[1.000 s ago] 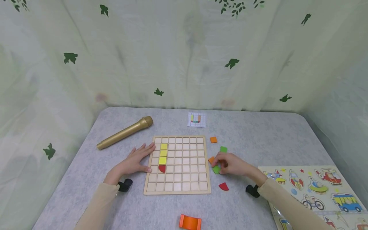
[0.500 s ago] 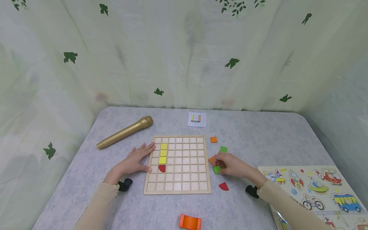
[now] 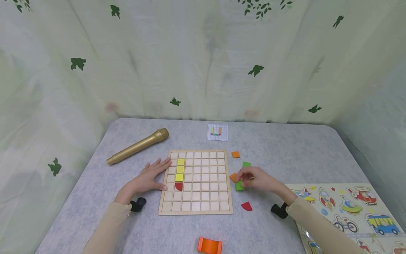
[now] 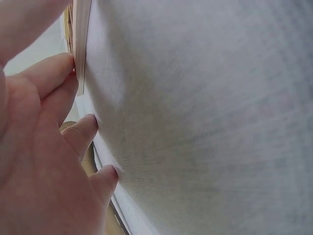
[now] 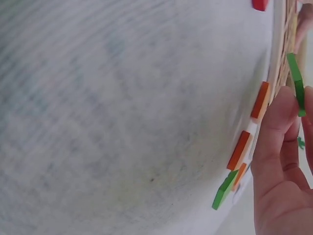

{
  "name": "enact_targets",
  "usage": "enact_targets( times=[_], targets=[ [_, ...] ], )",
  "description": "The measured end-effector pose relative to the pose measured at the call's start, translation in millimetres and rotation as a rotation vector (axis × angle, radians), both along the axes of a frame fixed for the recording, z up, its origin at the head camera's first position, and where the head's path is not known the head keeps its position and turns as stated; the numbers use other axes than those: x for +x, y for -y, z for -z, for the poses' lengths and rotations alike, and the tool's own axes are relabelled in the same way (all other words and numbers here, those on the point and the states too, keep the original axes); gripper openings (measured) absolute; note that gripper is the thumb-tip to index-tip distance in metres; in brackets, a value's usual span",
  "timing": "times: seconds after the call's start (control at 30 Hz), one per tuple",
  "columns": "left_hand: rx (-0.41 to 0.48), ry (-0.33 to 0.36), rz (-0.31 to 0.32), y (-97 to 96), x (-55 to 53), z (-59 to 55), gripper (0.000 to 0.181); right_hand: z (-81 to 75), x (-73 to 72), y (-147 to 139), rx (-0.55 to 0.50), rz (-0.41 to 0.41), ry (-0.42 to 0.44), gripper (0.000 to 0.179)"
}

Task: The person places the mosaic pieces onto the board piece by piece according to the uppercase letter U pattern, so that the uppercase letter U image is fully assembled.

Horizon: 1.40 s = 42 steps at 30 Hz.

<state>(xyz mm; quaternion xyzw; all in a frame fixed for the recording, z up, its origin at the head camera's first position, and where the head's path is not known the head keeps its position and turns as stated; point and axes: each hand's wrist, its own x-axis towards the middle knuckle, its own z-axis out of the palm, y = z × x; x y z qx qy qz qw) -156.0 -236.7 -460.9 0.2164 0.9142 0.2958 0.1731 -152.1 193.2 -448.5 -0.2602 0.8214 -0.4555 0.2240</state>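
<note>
My right hand (image 3: pixel 256 179) pinches a green square tile (image 5: pixel 296 83) between thumb and fingertip, right of a wooden grid board (image 3: pixel 196 212). That tile appears raised off the table in the right wrist view. My left hand (image 3: pixel 148 178) lies with fingers spread at the board's left edge, its fingertips and thumb touching the frame. On the board, yellow square tiles (image 3: pixel 179 169) stand in a column above a red quarter-circle tile (image 3: pixel 179 186). Near the right hand lie another green tile (image 3: pixel 246 164), an orange tile (image 3: pixel 233 177) and a second red quarter-circle (image 3: pixel 246 206).
A small pattern card (image 3: pixel 217 132) lies behind the board, another orange tile (image 3: pixel 235 154) to its right. A gold microphone (image 3: pixel 137 146) rests at back left. An orange curved block (image 3: pixel 209 245) sits at the front, a vehicle picture puzzle (image 3: pixel 345 211) at the right under my forearm.
My right hand has shifted slightly to the right and pinches the green tile, which has turned a little and come up. My left hand has stayed in place.
</note>
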Motion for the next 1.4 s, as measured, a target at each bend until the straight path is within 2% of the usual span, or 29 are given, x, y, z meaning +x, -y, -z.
enact_targets(
  times=[0.27, 0.47, 0.73, 0.8, 1.03, 1.4],
  targets=[
    [-0.004, -0.005, 0.004, -0.3, -1.4, -0.2, 0.100, -3.5, -2.1, 6, -0.088, 0.022, 0.070, 0.013],
    [-0.005, -0.006, 0.008, -0.3, -0.6, -0.3, 0.099, -1.2, -6.4, 19, -0.111, 0.034, 0.091, 0.013],
    [0.003, -0.009, 0.004, -1.2, 0.5, 0.2, 0.098, -5.3, -8.6, 47, -0.162, 0.008, 0.140, 0.014],
    [0.002, -0.007, 0.002, -1.5, 0.1, 0.6, 0.098, -10.8, -7.4, 55, -0.162, 0.007, 0.147, 0.013],
    [-0.004, 0.000, -0.001, -1.5, -0.2, 0.2, 0.099, -3.3, -13.2, 79, -0.183, -0.016, 0.146, 0.014],
    [-0.010, -0.004, 0.001, -0.9, 0.4, -1.6, 0.098, -6.2, -13.8, 128, -0.166, -0.037, 0.164, 0.013]
  ],
)
